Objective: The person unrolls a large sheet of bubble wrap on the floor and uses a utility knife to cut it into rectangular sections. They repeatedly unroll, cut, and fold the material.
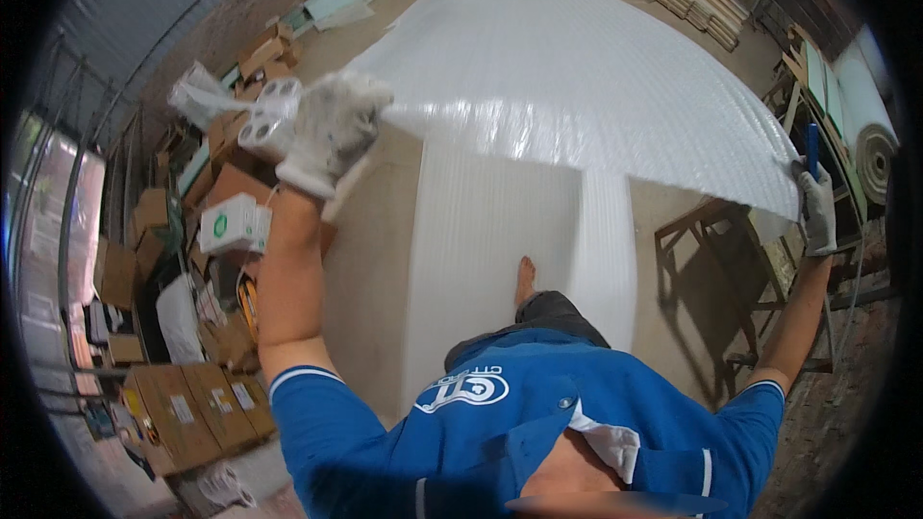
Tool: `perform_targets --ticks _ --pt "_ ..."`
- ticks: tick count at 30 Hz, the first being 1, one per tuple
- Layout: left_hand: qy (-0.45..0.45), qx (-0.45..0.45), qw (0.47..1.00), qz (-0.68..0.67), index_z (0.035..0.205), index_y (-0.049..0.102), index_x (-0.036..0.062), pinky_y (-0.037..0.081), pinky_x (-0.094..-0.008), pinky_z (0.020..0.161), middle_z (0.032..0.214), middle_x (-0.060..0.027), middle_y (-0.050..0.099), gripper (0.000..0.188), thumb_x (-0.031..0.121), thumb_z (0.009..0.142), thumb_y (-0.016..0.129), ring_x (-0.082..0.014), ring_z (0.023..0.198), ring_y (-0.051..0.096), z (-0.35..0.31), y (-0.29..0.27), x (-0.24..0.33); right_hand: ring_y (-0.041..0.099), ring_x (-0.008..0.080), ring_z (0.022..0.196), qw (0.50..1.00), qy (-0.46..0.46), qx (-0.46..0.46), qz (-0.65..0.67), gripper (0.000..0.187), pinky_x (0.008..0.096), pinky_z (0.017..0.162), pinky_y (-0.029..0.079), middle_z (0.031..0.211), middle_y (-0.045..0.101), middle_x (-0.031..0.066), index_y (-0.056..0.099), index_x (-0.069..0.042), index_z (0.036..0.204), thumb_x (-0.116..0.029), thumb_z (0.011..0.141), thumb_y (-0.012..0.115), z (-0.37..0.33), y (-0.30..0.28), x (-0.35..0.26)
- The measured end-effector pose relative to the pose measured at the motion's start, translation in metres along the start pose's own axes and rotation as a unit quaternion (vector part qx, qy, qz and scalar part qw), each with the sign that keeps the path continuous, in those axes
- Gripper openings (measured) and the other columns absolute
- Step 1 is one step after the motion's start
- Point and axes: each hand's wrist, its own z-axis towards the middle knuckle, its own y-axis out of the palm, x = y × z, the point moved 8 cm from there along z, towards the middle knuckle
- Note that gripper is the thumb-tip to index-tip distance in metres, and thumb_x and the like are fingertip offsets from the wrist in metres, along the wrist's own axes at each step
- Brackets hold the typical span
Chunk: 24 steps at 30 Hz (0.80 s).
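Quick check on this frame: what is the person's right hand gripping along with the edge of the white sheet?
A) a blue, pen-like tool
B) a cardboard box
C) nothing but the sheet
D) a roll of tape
A: the gloved right hand pinches the edge of the white bubble sheet, and a slim blue tool sticks up out of its fist; its exact kind is too small to tell.
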Motion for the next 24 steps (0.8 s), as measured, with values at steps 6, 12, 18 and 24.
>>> perform_targets --ticks 6,12,18,24 --pt "-0.055 -0.031 0.998 0.024 0.086 0.065 0.0092 0.049 -0.0443 0.071 0.080 -0.0123 0.062 0.014 0.004 0.076 0.057 -0.0341 0.081 0.062 -0.063 -0.085 0.050 0.056 0.0097 0.090 0.994 -0.028 -0.007 -0.101 0.029 0.0263 0.083 0.045 0.095 0.061 0.0003 0.063 -0.001 0.111 -0.025 0.094 0.065 -0.075 -0.067 -0.064" --pt "-0.113 -0.032 0.992 0.040 0.083 0.065 0.0099 0.050 -0.0463 0.068 0.081 -0.0119 0.065 0.009 0.009 0.080 0.056 -0.0348 0.081 0.064 -0.146 -0.137 0.132 0.059 0.0136 0.104 0.988 -0.025 -0.058 -0.141 0.038 0.0298 0.095 0.044 0.113 0.066 0.0056 0.062 0.003 0.121 -0.024 0.094 0.063 -0.162 -0.122 -0.051" --pt "-0.126 -0.106 0.986 0.023 0.076 0.060 0.0088 0.046 -0.0493 0.061 0.071 -0.0148 0.060 0.007 0.006 0.071 0.056 -0.0381 0.071 0.061 -0.248 -0.160 0.239 0.053 0.0078 0.083 0.989 -0.013 -0.068 -0.128 0.023 0.0253 0.075 0.043 0.090 0.059 -0.0030 0.065 -0.002 0.104 -0.023 0.094 0.065 -0.318 -0.131 -0.029" --pt "-0.152 -0.142 0.978 0.003 0.073 0.059 0.0084 0.046 -0.0467 0.059 0.072 -0.0138 0.059 0.005 0.007 0.069 0.057 -0.0380 0.071 0.059 -0.345 -0.191 0.293 0.044 0.0047 0.073 0.988 0.033 -0.069 -0.137 0.014 0.0231 0.066 0.036 0.080 0.053 -0.0059 0.063 -0.002 0.094 -0.015 0.089 0.064 -0.448 -0.124 -0.031"
